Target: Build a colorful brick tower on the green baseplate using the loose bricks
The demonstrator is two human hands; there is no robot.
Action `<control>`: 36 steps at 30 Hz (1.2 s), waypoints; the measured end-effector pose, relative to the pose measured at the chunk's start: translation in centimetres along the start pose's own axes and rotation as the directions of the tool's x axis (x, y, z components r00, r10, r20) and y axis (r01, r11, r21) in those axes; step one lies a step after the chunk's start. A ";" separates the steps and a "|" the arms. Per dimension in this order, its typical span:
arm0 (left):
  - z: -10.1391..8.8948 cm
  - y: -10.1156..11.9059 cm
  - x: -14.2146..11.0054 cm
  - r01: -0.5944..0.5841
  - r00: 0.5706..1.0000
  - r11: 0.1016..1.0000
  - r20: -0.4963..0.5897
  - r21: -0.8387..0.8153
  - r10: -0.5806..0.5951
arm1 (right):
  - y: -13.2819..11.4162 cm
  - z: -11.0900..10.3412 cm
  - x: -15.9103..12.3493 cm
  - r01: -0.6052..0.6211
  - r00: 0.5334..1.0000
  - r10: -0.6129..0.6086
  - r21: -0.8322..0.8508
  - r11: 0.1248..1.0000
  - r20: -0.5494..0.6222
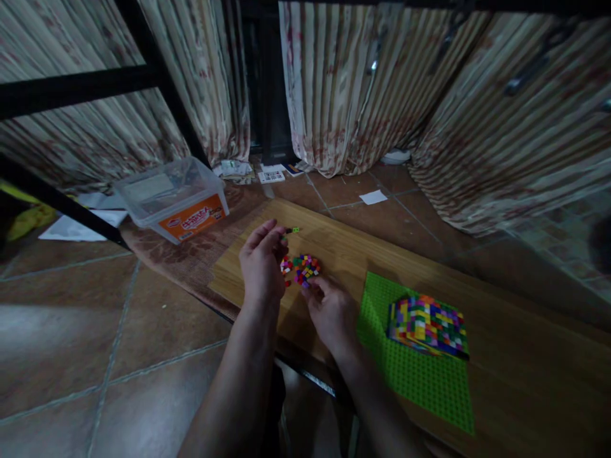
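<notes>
Left hand [261, 270] grip pinched on small lime-tipped piece [296, 229]; right hand [334, 312] grip nearly closed at loose bricks [308, 267], hold unclear. Bricks mid table [341, 238], bare wood to far edge, green baseplate [415, 381] right.

Left hand [262, 264] bare, right hand [334, 312] bare; forearms [238, 375] uncovered.

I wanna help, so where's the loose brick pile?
In the head view, the loose brick pile lies on the wooden table by the right hand, left of the green board.
</notes>
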State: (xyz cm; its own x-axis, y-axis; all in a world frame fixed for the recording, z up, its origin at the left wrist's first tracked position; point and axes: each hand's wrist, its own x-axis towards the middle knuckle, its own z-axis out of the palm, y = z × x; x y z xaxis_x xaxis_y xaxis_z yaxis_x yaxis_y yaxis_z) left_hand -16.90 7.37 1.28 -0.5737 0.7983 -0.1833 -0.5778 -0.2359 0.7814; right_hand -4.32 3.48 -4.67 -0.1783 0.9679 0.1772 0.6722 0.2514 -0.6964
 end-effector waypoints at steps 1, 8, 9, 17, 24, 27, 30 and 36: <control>-0.1 0.1 0.0 0.006 1.000 1.000 0.002 0.003 -0.006 | -0.2 0.3 0.1 -0.004 1.000 0.004 -0.065 0.998 -0.001; -0.6 0.7 0.1 0.045 0.999 0.999 0.027 0.022 -0.045 | -0.4 1.4 0.1 0.014 1.000 -0.010 -0.249 0.968 0.017; -0.6 0.7 0.1 0.051 0.998 0.998 0.033 0.031 -0.052 | -0.4 1.3 0.0 0.021 1.000 -0.015 -0.254 0.967 0.027; 0.3 0.0 -1.2 0.099 0.984 0.980 0.129 0.171 -0.122 | -1.3 -1.1 -0.2 -0.020 1.000 0.020 -0.013 1.000 -0.004; 1.9 -1.9 -3.2 0.073 0.954 0.943 0.254 0.323 -0.161 | -1.9 -10.8 -0.4 0.007 0.949 0.136 0.450 0.893 -0.285; 2.5 -3.5 -4.8 -0.057 0.896 0.889 0.416 0.455 -0.156 | 0.8 -14.9 -0.7 -0.044 0.874 0.240 0.422 0.905 -0.422; 2.9 -5.3 -6.5 -0.211 0.795 0.833 0.586 0.511 -0.159 | 4.5 -17.1 -1.2 -0.115 0.845 0.279 0.356 0.928 -0.456; 3.6 -7.7 -8.3 -0.465 0.616 0.715 0.771 0.521 -0.162 | 8.3 -17.3 -1.9 -0.188 0.935 0.248 0.241 0.952 -0.254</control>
State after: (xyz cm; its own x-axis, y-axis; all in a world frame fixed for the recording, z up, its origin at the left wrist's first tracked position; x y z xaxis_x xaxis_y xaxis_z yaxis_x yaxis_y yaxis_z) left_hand -5.58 4.57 -1.04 0.1879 0.9570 0.2210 0.1564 -0.2513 0.9552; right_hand 14.06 3.79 1.25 0.1832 0.9683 0.1696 0.5008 0.0566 -0.8637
